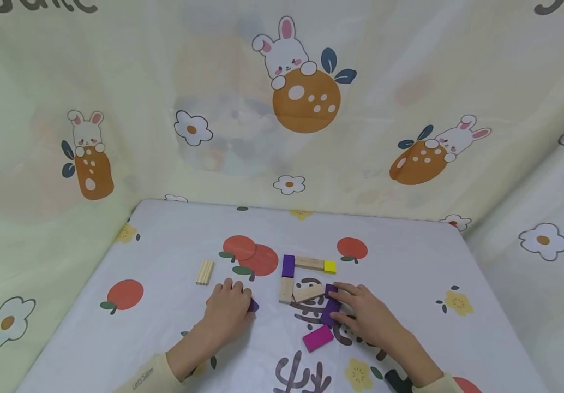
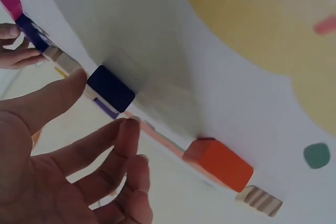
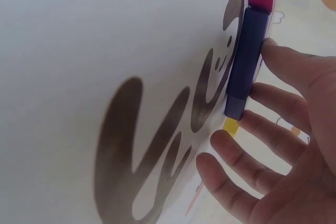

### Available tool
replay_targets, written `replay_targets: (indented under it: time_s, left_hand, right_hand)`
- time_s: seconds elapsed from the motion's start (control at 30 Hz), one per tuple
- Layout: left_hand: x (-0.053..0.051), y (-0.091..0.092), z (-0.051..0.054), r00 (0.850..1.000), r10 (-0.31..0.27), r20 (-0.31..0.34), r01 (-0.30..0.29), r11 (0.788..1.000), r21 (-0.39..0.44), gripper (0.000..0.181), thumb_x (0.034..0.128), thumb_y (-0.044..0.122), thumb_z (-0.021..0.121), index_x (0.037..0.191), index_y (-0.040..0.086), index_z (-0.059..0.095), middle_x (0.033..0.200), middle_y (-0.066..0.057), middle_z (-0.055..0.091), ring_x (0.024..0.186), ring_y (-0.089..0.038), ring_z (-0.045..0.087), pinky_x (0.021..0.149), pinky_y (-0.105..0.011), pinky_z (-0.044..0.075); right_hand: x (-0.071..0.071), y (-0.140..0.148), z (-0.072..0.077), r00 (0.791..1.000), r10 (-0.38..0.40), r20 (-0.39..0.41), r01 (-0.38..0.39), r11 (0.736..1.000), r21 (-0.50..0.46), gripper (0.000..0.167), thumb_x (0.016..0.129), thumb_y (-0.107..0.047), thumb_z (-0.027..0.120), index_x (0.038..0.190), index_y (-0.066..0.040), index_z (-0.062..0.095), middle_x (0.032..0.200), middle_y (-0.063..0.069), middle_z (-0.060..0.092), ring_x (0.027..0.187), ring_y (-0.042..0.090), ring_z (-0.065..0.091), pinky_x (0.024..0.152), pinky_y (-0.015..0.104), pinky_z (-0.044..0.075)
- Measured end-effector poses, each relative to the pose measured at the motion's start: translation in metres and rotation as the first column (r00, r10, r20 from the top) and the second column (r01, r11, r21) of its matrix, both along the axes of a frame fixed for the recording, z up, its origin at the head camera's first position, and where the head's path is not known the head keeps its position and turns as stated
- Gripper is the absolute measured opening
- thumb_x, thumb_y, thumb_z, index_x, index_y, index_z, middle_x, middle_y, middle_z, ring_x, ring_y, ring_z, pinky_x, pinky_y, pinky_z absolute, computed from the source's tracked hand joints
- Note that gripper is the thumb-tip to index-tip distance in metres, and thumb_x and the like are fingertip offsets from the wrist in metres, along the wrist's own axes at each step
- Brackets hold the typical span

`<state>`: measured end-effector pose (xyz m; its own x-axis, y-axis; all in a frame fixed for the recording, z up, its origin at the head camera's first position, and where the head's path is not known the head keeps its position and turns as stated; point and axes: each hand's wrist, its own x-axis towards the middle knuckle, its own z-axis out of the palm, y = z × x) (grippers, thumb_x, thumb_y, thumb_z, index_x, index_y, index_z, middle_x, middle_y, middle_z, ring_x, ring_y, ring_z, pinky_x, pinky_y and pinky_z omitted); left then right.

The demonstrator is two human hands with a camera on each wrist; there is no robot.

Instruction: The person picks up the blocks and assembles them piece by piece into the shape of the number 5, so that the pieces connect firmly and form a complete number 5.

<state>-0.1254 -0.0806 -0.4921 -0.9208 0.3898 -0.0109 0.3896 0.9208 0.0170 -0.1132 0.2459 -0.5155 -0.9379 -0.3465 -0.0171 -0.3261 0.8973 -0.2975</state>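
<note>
My left hand [image 1: 228, 308] pinches a dark purple block [image 2: 111, 88] between thumb and index finger; its end pokes out beside the fingers in the head view. Close to that hand, an orange block [image 2: 218, 163] lies on the cloth in the left wrist view. With fairly straight fingers, my right hand [image 1: 367, 314] touches the side of two purple blocks [image 1: 330, 312] set end to end. A magenta block [image 1: 318, 338] sits at their near end. Beyond them, a purple block [image 1: 288, 266], plain wooden blocks [image 1: 286, 290] and a yellow block [image 1: 330, 267] form an angular outline.
A small bundle of plain wooden sticks or blocks [image 1: 204, 272] lies left of the outline. The white tablecloth [image 1: 164, 234] carries printed fruit and flowers. A patterned curtain [image 1: 223, 65] hangs behind the table and along both sides. Something dark [image 1: 397, 381] shows by the right wrist.
</note>
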Motion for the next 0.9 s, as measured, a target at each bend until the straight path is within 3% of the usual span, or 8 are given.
replay_targets:
  time_s: [0.37,0.5,0.6,0.77,0.9]
  left_hand:
    - [-0.001,-0.001,-0.01,0.999,-0.022,-0.03,0.022,0.999,-0.027,0.034,0.0898,0.031,0.085,0.108,0.004,0.076,0.1,-0.01,0.069,0.088,-0.023,0.054,0.079,-0.038,0.053]
    - [-0.002,-0.001,-0.009,0.999,-0.038,-0.026,0.038,0.999,-0.014,0.031,0.0897,0.028,0.085,0.106,0.003,0.075,0.099,-0.009,0.068,0.089,-0.022,0.053,0.079,-0.037,0.053]
    - [-0.003,0.0,-0.005,0.997,-0.075,0.013,0.075,0.997,0.008,0.03,0.0886,0.027,0.084,0.107,0.004,0.074,0.1,-0.008,0.068,0.091,-0.022,0.055,0.082,-0.038,0.054]
    - [0.002,0.006,0.004,0.971,-0.191,0.141,0.178,0.979,0.097,0.03,0.0854,0.028,0.083,0.109,0.011,0.076,0.103,-0.002,0.071,0.091,-0.017,0.058,0.086,-0.037,0.057]
    - [0.007,0.013,0.004,0.941,-0.289,0.175,0.271,0.955,0.12,0.031,0.0848,0.032,0.084,0.11,0.017,0.076,0.105,0.004,0.07,0.092,-0.011,0.058,0.087,-0.032,0.056]
  right_hand:
    - [0.0,-0.001,0.002,0.999,-0.021,0.025,0.021,1.0,0.019,0.048,0.097,-0.038,0.076,0.139,-0.016,0.071,0.154,0.011,0.06,0.136,0.043,0.059,0.108,0.061,0.056]
    - [0.0,-0.002,0.002,1.0,-0.023,0.022,0.022,0.999,0.027,0.048,0.097,-0.039,0.077,0.139,-0.017,0.071,0.154,0.009,0.06,0.135,0.04,0.06,0.107,0.058,0.057]
    - [-0.001,-0.002,0.0,1.0,-0.021,0.014,0.02,0.999,0.029,0.048,0.097,-0.039,0.077,0.139,-0.018,0.071,0.154,0.009,0.06,0.135,0.038,0.061,0.107,0.058,0.057]
    - [-0.002,-0.002,-0.003,1.0,-0.021,0.019,0.021,1.0,0.024,0.048,0.097,-0.04,0.076,0.14,-0.018,0.07,0.155,0.009,0.06,0.135,0.038,0.061,0.107,0.057,0.057]
    - [-0.002,-0.002,-0.003,1.0,-0.02,0.013,0.02,0.999,0.026,0.049,0.097,-0.04,0.076,0.14,-0.018,0.07,0.155,0.01,0.06,0.134,0.038,0.061,0.106,0.057,0.058]
